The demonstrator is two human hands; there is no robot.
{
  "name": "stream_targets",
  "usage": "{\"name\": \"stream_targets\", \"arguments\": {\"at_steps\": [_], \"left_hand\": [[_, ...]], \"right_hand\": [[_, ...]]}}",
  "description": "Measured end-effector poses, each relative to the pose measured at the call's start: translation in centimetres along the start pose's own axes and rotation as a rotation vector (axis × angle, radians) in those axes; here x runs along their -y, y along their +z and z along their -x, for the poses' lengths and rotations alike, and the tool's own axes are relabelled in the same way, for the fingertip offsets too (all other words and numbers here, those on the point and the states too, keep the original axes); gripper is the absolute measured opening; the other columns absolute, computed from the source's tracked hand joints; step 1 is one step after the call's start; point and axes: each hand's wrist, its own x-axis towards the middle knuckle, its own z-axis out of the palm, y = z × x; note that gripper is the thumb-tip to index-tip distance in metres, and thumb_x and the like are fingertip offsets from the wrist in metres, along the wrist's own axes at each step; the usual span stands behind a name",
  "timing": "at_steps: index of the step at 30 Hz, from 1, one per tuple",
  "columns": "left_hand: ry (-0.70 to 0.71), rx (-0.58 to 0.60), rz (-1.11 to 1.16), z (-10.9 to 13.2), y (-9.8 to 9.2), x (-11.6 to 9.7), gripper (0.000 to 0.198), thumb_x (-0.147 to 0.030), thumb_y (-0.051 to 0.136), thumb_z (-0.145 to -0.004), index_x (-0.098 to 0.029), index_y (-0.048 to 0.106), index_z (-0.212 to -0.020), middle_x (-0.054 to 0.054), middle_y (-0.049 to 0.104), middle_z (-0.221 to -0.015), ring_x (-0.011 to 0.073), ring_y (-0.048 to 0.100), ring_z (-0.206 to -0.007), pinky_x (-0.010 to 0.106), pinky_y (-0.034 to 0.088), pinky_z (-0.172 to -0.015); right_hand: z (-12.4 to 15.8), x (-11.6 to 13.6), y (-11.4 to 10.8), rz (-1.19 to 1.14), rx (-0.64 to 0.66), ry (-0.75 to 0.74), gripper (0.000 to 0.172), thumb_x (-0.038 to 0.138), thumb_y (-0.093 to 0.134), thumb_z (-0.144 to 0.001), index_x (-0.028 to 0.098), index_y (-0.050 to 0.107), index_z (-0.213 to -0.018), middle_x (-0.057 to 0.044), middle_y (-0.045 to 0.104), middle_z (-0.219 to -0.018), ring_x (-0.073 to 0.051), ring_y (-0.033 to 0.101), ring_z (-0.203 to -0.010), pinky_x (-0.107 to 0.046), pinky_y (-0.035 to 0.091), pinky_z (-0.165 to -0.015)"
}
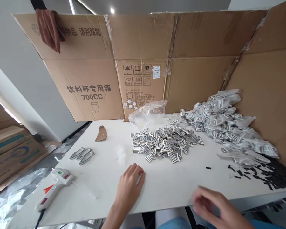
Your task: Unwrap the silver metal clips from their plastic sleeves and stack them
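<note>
Left hand (131, 181) lies bent on the white table (102, 181), grip hidden; the heap of metal pieces (164, 143) sits near, ahead and rightward! Right hand (212, 203) blurs by the edge, heap ahead-left; can't tell if it's holding anything!

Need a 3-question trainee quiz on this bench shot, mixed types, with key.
1. Which of these is nearest the left hand?
A) black strips
B) loose metal pile
C) brown cloth

2. True or false: the glue gun lies on the table, left of the loose metal pile.

3. Fill in: the large print on the cardboard reads "___CC".

Key: 1. B; 2. True; 3. 700
</note>
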Motion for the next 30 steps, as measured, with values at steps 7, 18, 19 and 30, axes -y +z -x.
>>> {"name": "stream_targets", "arguments": {"at_steps": [7,18,19,30], "left_hand": [[-0.033,-0.162,-0.244,1.7,-0.8,1.7,0.014,-0.026,0.054,-0.109,-0.027,0.068,-0.108,0.008,0.076,-0.111,0.0302,0.073,-0.102,0.045,0.057,-0.09],[0.168,-0.146,-0.279,3.8,-0.8,2.5,0.015,-0.021,0.058,-0.109,-0.023,0.069,-0.12,0.009,0.078,-0.121,0.0277,0.072,-0.109,0.042,0.058,-0.093],[0.171,-0.154,-0.278,3.8,-0.9,2.4,0.016,-0.021,0.06,-0.108,-0.023,0.068,-0.121,0.009,0.076,-0.122,0.0277,0.071,-0.11,0.042,0.058,-0.092],[-0.174,-0.143,-0.168,2.0,-1.0,2.8,0.014,-0.031,0.066,-0.104,-0.024,0.074,-0.112,0.007,0.075,-0.106,0.0305,0.069,-0.102,0.046,0.055,-0.09]], "right_hand": [[-11.7,3.8,12.0,0.107,-0.124,-0.214,0.031,0.044,0.049,-0.11,0.026,0.073,-0.121,-0.008,0.077,-0.098,-0.026,0.074,-0.071,-0.036,0.055,-0.062],[-11.7,2.8,14.8,0.501,-0.092,-0.27,0.032,0.041,0.042,-0.117,0.022,0.068,-0.118,-0.007,0.077,-0.096,-0.024,0.077,-0.077,-0.031,0.041,-0.057],[-11.6,2.6,14.9,0.507,-0.103,-0.248,0.03,0.041,0.044,-0.116,0.022,0.067,-0.115,-0.007,0.077,-0.094,-0.024,0.077,-0.074,-0.031,0.039,-0.056],[-11.9,2.9,14.8,0.546,-0.213,0.121,0.023,0.039,0.058,-0.112,0.018,0.059,-0.121,-0.011,0.081,-0.089,-0.03,0.079,-0.071,-0.033,0.032,-0.056]]}}
